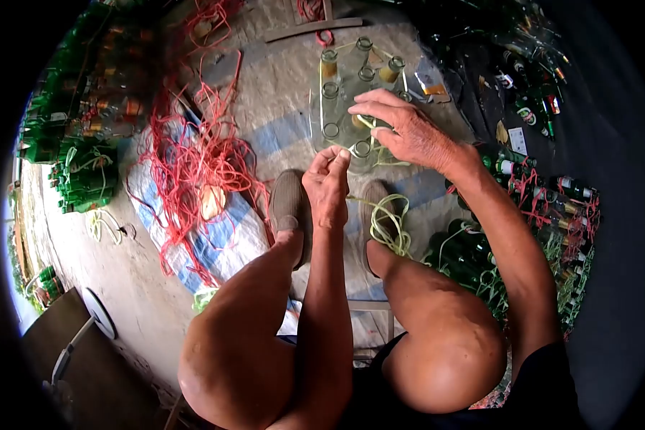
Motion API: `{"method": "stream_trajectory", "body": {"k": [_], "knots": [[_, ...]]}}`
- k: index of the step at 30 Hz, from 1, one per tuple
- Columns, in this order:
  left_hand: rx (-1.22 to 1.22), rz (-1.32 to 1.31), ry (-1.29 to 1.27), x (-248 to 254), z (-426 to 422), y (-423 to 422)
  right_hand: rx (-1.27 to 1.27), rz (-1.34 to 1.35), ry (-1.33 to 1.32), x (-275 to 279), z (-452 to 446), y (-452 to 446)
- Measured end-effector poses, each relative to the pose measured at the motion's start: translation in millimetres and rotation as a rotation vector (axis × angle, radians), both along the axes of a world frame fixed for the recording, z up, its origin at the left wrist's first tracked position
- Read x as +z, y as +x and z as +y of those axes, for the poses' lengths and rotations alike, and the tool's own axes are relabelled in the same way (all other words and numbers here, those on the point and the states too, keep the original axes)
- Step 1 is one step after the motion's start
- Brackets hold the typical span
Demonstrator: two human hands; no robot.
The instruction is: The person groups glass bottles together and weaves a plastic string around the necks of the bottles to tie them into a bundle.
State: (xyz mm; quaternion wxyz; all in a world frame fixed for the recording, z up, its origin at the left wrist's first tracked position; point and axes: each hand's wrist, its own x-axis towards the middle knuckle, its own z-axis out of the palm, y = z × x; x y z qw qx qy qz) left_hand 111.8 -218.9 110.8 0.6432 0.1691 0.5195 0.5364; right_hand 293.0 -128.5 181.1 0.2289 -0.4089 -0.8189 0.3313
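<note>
Yellow cord [401, 242] rings the bottles [330, 94] — slack loops left over; left hand [326, 185] pinches it, fingertips together — right hand [417, 136], fingers apart.

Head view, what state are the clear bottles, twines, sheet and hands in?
Clear glass bottles: upright, mouths open, grouped.
Pale yellow-green twine: partly around bottles, partly loose.
Thin red twine: loosely tangled.
Blue-and-white woven sheet: spread out, wrinkled.
Left hand: fingers pinched on yellow-green twine.
Right hand: fingers parted above bottles.
</note>
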Motion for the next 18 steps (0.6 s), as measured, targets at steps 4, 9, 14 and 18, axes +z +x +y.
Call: {"method": "stream_trajectory", "body": {"k": [4,9,14,18], "knots": [[0.032,0.028,0.065,-12,6,1,0.103,-0.081,0.148,2,7,-13],[0.056,0.100,0.029,-11,5,2,0.254,-0.191,0.169,-1,21,-22],[0.074,0.174,0.021,-17,9,6,0.354,-0.291,-0.020,5,32,-24],[0.084,0.218,-0.030,-17,10,7,0.415,-0.390,-0.135,11,39,-27]]}}
